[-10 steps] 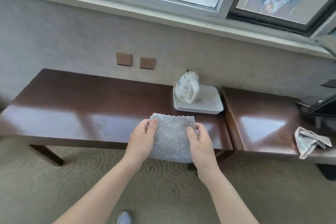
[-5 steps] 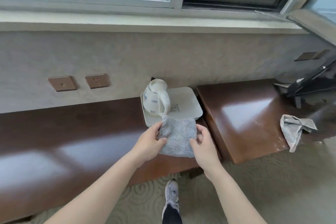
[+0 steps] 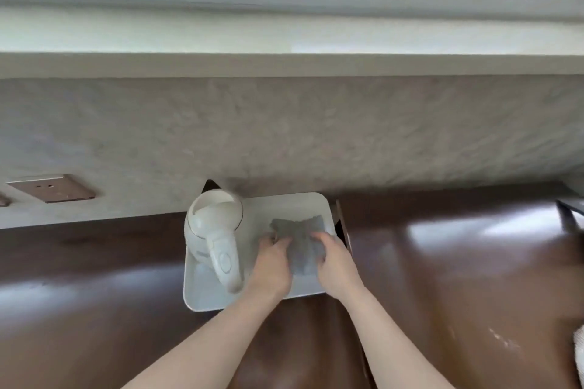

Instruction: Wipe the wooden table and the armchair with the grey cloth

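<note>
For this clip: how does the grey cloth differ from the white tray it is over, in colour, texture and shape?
The grey cloth is mid-grey; the white tray is plain white. The cloth looks soft and rumpled with a wavy far edge, while the tray is smooth and rigid with rounded corners. The cloth is gripped by the left hand and right hand; the tray lies flat on the wooden table with a white kettle on it. Both are roughly rectangular.
</note>
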Motion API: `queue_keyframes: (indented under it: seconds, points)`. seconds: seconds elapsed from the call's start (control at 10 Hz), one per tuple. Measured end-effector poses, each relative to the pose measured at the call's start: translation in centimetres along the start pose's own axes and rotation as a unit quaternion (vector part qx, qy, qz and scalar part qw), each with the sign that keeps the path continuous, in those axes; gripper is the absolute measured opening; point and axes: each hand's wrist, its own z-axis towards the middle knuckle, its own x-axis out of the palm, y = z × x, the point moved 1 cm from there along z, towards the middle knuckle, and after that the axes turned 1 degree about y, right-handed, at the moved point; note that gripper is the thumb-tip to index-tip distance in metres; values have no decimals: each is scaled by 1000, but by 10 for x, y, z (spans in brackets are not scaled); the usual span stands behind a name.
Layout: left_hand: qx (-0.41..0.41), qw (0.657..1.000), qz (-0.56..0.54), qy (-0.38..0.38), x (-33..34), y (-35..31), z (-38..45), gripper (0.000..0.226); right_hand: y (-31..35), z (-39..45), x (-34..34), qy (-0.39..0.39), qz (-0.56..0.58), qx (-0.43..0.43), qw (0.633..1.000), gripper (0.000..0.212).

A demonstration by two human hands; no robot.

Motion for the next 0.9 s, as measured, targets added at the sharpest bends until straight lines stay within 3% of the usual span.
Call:
queue_keyframes:
  seconds: [0.1, 0.3, 0.4, 0.5, 0.7, 0.9]
  points:
    - [-68, 995, 43, 54, 12, 3, 31, 56, -7, 41, 10, 69, -77, -13, 995, 64]
    - [-25, 962, 225, 151, 27, 10, 66, 104, -29, 74, 29, 194, -231, -40, 953, 96]
    - [-32, 930, 309, 196, 28, 14, 81, 122, -30, 83, 28, 201, -269, -38, 941, 111]
    - [-42, 915, 352, 195, 30, 16, 92, 131, -27, 92, 26, 193, -293, -46, 935, 122]
    - [-18, 898, 402, 176, 24, 12, 88, 121, -16, 86, 17, 197, -288, -33, 936, 120]
    - [61, 890, 434, 124, -17, -5, 36, 111, 12, 50, -8, 115, -266, -78, 954, 80]
